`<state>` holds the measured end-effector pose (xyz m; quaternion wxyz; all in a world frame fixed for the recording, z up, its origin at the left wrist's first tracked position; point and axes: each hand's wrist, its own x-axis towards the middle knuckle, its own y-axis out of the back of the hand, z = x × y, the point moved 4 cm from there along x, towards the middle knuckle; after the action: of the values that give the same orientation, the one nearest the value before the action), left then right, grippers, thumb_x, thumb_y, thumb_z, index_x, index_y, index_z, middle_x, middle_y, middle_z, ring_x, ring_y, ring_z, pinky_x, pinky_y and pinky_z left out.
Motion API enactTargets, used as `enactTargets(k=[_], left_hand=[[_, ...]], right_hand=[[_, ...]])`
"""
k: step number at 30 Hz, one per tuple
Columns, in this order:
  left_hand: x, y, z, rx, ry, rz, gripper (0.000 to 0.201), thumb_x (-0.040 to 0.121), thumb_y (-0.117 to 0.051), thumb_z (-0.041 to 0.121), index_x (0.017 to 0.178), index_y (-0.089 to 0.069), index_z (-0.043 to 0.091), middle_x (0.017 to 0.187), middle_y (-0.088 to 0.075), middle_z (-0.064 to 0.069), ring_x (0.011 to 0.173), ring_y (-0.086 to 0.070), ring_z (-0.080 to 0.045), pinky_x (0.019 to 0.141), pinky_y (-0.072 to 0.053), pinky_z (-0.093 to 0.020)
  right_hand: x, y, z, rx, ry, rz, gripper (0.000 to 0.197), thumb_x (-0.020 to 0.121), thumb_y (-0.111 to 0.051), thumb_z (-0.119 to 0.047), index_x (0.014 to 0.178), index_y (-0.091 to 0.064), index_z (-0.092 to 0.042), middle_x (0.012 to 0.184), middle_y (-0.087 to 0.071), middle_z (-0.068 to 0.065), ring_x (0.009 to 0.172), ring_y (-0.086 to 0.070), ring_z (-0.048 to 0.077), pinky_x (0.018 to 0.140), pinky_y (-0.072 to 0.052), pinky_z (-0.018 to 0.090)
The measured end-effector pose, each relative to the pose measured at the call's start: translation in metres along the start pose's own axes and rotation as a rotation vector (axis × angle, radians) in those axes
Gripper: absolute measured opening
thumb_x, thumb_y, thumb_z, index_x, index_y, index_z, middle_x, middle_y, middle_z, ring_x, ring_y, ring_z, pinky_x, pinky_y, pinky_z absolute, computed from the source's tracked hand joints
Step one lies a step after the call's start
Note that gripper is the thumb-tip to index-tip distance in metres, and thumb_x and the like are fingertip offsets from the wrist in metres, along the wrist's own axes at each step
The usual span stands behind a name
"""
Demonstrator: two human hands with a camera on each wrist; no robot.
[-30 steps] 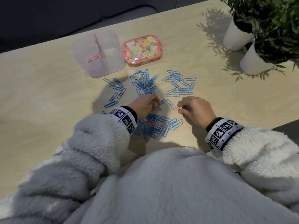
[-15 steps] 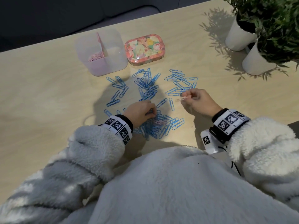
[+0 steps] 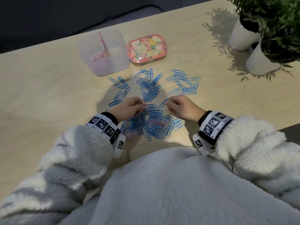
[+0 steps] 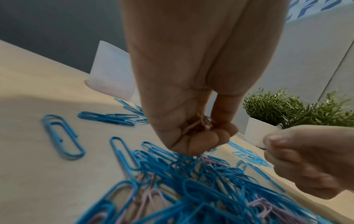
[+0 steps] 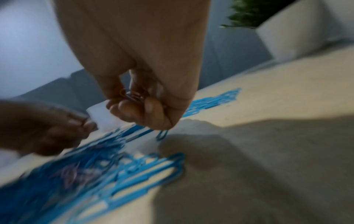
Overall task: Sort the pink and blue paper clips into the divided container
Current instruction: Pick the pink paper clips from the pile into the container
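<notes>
A mixed heap of blue and pink paper clips (image 3: 151, 124) lies on the table just before me, with groups of blue clips (image 3: 183, 82) spread beyond it. My left hand (image 3: 129, 108) hovers over the heap, its curled fingers holding pink clips (image 4: 201, 124) in the palm. My right hand (image 3: 180, 106) is at the heap's right edge and also curls round pink clips (image 5: 134, 94). The translucent divided container (image 3: 103, 52) stands at the back left, with pink clips (image 3: 98, 56) in its left compartment.
A flowered tin (image 3: 146, 48) sits right of the container. Two white pots with green plants (image 3: 259, 38) stand at the back right. The table's near edge is under my fleece sleeves (image 3: 81, 151).
My right hand drew back from the far blue clips to the heap's right edge. My left hand lifted slightly off the heap, still holding pink clips.
</notes>
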<state>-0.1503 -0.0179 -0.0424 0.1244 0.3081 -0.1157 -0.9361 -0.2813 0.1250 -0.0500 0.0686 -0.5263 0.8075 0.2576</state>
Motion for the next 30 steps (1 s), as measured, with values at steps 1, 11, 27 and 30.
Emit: enactTargets(k=[1, 11, 27, 30], left_hand=[[-0.001, -0.001, -0.001, -0.032, 0.028, -0.006, 0.014, 0.096, -0.039, 0.008, 0.089, -0.051, 0.012, 0.066, -0.048, -0.002, 0.054, -0.047, -0.009, 0.048, -0.037, -0.013], [-0.005, -0.021, -0.001, 0.326, -0.114, -0.045, 0.018, 0.097, -0.039, 0.016, 0.084, -0.052, 0.012, 0.070, -0.050, 0.002, 0.065, -0.045, -0.014, 0.061, -0.037, -0.024], [-0.006, -0.027, 0.002, 0.652, -0.244, 0.023, 0.010, 0.091, -0.052, 0.021, 0.090, -0.053, 0.011, 0.077, -0.051, 0.002, 0.076, -0.052, -0.021, 0.067, -0.037, -0.028], [-0.008, -0.009, 0.015, 0.508, -0.243, 0.068, 0.010, 0.092, -0.051, 0.023, 0.087, -0.051, 0.015, 0.064, -0.044, 0.007, 0.057, -0.042, -0.012, 0.055, -0.032, -0.023]], right_hand=[[0.001, -0.007, -0.002, -0.131, 0.060, 0.000, 0.034, 0.093, -0.049, -0.017, 0.060, -0.050, -0.013, 0.045, -0.042, -0.008, 0.040, -0.036, 0.004, 0.046, -0.031, 0.019], [0.009, -0.020, -0.010, -0.648, 0.113, 0.082, 0.017, 0.087, -0.055, -0.035, 0.092, -0.058, -0.019, 0.090, -0.068, 0.005, 0.088, -0.061, 0.029, 0.066, -0.034, 0.029], [-0.006, -0.024, -0.011, -0.651, 0.077, -0.121, 0.011, 0.083, -0.061, -0.031, 0.084, -0.057, -0.021, 0.076, -0.054, -0.005, 0.078, -0.054, 0.021, 0.066, -0.032, 0.027], [0.002, -0.012, -0.027, -0.451, 0.100, -0.113, 0.012, 0.080, -0.068, -0.024, 0.080, -0.064, -0.012, 0.056, -0.044, -0.012, 0.052, -0.046, 0.002, 0.053, -0.032, 0.018]])
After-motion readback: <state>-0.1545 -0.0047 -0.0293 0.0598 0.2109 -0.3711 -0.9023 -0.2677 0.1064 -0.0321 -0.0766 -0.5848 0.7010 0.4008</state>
